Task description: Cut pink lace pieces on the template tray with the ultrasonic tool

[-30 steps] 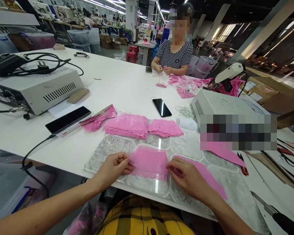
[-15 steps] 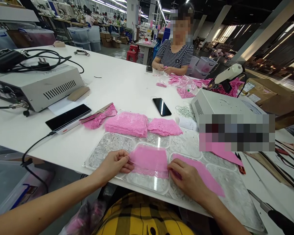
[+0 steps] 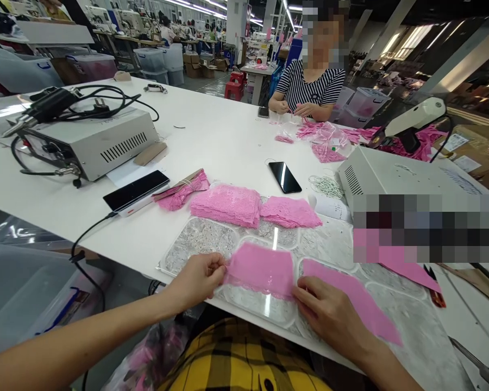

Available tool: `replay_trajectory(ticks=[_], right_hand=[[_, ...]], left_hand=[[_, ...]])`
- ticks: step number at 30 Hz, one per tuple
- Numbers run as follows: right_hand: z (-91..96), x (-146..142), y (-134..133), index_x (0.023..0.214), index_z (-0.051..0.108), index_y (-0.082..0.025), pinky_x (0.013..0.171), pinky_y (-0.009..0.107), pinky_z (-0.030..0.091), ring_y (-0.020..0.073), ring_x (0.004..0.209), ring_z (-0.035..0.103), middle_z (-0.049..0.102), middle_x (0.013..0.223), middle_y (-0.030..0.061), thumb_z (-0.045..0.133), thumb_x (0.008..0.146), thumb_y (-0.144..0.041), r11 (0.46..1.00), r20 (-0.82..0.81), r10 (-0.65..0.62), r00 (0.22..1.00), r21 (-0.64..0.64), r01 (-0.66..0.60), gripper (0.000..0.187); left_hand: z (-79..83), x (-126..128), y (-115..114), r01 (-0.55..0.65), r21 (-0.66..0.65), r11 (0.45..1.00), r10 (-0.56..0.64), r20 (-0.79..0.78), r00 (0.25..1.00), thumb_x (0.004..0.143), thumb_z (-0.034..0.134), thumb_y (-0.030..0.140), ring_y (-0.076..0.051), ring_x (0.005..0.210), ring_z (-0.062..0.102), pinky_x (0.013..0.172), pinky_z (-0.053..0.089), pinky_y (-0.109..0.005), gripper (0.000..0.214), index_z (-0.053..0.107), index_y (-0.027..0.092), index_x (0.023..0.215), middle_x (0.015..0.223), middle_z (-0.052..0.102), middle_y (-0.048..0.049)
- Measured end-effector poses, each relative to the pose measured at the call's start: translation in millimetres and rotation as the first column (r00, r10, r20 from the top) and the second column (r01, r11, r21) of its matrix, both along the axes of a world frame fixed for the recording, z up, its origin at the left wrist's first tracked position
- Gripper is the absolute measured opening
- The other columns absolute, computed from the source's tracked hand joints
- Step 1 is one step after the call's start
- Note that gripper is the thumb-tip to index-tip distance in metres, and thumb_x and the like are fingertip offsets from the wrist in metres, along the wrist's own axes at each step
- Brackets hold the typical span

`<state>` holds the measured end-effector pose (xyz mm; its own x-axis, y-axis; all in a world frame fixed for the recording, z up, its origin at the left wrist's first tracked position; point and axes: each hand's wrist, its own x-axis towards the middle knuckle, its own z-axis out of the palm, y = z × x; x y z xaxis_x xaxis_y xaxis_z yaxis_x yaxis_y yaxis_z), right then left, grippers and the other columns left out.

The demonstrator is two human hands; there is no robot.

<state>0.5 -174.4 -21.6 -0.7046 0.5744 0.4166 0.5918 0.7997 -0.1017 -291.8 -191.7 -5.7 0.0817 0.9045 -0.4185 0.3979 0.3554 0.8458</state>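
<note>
A pink fabric piece with a scalloped lace lower edge lies over the grey marbled mat in front of me. Its left edge is pinched between the thumb and fingers of my left hand. At its lower right corner, my right hand has its fingertips closed on the edge. Right of that, partly under my right hand, a second pink fabric piece lies flat. Behind them sit a thick stack of pink lace pieces and a smaller lace stack.
Beyond the stacks lie a black phone and a bundle of pale elastic bands. Grey metal boxes flank the table, with a dark phone near the left one. Across the table, a person in a striped top handles pink pieces.
The view has turned slightly left, so everything appears shifted to the right. Both hands keep hold of the same fabric piece, which looks slightly straighter along its lace edge.
</note>
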Motion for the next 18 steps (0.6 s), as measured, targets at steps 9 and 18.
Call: replay_trajectory(ticks=[9,18], right_hand=[[5.7,-3,-2,0.080,0.062,-0.020,0.051,0.021,0.042,0.0103,0.060,0.056,0.062,0.073,0.0035,0.042,0.087,-0.006,0.999,-0.009,0.025,1.000,0.046,-0.025,0.026],[0.2,2,-5,0.086,0.062,-0.019,0.054,0.021,0.045,0.0111,0.063,0.059,0.064,0.076,0.0043,0.043,0.087,-0.006,0.999,-0.039,0.006,0.999,0.041,-0.004,0.024]], left_hand=[[0.6,-5,-6,0.235,0.234,0.943,-0.143,-0.354,0.924,0.079,0.047,0.019,-0.011,0.048,0.044,0.050,0.028,-0.020,0.020,0.066,0.016,0.073,0.052,0.052,0.0016],[7.9,-18,-11,0.470,0.362,0.805,-0.191,-0.592,0.783,0.089,0.045,0.024,-0.017,0.065,0.061,0.060,0.045,-0.024,0.025,0.068,0.017,0.085,0.075,0.067,-0.0065]])
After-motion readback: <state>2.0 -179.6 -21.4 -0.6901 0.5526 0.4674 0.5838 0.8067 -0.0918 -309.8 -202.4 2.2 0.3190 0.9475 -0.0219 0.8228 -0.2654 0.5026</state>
